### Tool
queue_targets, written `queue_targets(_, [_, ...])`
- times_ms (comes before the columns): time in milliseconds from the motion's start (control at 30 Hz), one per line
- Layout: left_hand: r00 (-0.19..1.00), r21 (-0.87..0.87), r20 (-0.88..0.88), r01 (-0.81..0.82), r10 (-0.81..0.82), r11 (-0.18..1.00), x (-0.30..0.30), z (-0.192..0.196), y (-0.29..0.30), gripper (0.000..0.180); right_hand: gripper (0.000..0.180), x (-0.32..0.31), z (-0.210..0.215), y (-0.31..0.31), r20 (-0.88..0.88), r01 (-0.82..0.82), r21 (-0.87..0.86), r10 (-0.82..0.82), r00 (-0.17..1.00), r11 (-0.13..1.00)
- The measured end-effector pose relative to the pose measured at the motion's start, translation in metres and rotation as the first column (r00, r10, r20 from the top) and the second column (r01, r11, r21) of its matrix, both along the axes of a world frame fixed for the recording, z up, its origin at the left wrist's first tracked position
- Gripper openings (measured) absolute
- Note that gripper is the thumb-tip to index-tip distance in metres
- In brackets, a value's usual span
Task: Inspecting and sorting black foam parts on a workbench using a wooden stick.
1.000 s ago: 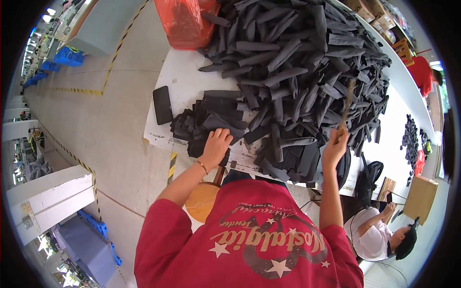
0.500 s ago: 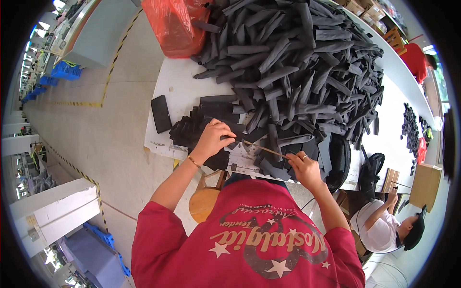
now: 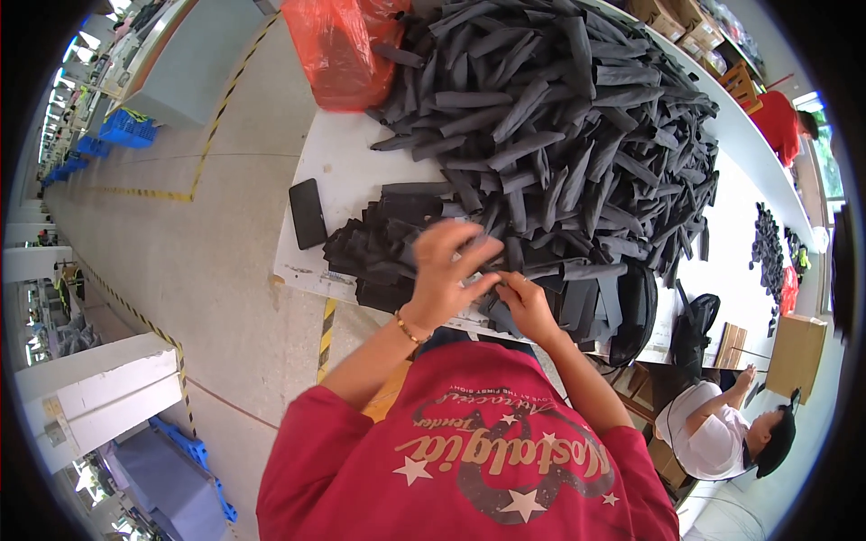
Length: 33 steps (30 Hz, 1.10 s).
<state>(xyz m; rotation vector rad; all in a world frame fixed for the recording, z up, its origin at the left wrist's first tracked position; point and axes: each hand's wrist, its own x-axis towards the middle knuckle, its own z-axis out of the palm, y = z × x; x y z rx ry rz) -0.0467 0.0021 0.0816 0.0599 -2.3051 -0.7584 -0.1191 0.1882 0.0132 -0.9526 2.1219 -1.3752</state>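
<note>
Pinched between both hands at frame centre is a small black piece point(image 3: 487, 275) — left hand point(image 3: 448, 270) curled over it, right hand point(image 3: 526, 305) gripping from below — its shape mostly hidden by fingers, above the low stack of black pieces point(image 3: 379, 252) on the white table point(image 3: 338, 171).

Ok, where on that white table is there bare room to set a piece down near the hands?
Bare white table lies between the orange bag, the big heap of black strips and the flat black slab. A thin strip runs along the near edge left of the small black stack. Around the left hand and right hand it is crowded.
</note>
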Motion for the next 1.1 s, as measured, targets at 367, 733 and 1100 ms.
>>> queue_targets(367, [0.984, 0.810, -0.041, 0.133, 0.172, -0.571, -0.002, -0.080, 0.041, 0.024, 0.013, 0.045, -0.005, -0.021, 0.009, 0.168, 0.043, -0.169, 0.986, 0.985])
queue_targets(733, [0.959, 0.874, 0.158, -0.024, 0.236, -0.486, -0.015, -0.084, 0.014, 0.029, 0.008, 0.056, 0.036, 0.050, 0.045, -0.045, 0.244, 0.035, 0.998, 0.969])
queue_targets(1100, [0.947, 0.906, 0.095, 0.046, 0.308, -0.421, -0.051, -0.073, -0.017, 0.030, 0.017, 0.072, 0.099, 0.103, -0.068, 0.033, 0.394, -0.007, 0.998, 0.918])
